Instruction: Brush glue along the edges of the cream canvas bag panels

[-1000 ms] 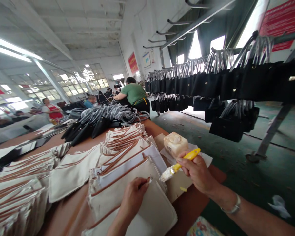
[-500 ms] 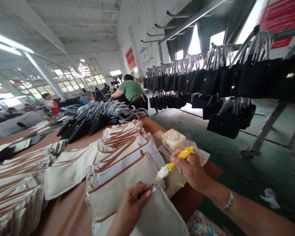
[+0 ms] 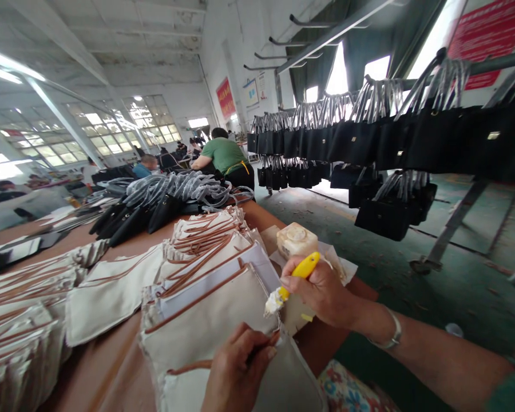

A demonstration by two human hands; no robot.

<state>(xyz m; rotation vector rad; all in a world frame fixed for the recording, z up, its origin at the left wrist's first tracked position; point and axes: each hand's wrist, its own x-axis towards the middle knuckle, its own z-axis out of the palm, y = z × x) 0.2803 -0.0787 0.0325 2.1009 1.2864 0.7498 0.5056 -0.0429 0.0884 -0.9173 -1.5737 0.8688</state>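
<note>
My right hand (image 3: 320,289) is closed round the yellow handle of a brush (image 3: 298,273), whose bristles are coated with white paste. The brush tip is over the right edge of a cream bag panel (image 3: 210,315) with brown trim. My left hand (image 3: 242,366) pinches the brown strip (image 3: 274,337) at the edge of the front panel, just below the brush; the bristles look apart from it. Beyond my right hand, a whitish square container (image 3: 297,239) sits on paper at the table edge.
Stacked cream panels (image 3: 21,343) lie at the left of the brown table (image 3: 107,366). Black bags with wrapped handles (image 3: 165,212) are piled farther back. A person in green (image 3: 225,154) bends beyond them. Racks of black bags (image 3: 438,137) stand at the right.
The brush has lifted off the strip and shifted left with my right hand, tilting more upright. My left hand has moved slightly right, still pinching the strip. The view has shifted a little.
</note>
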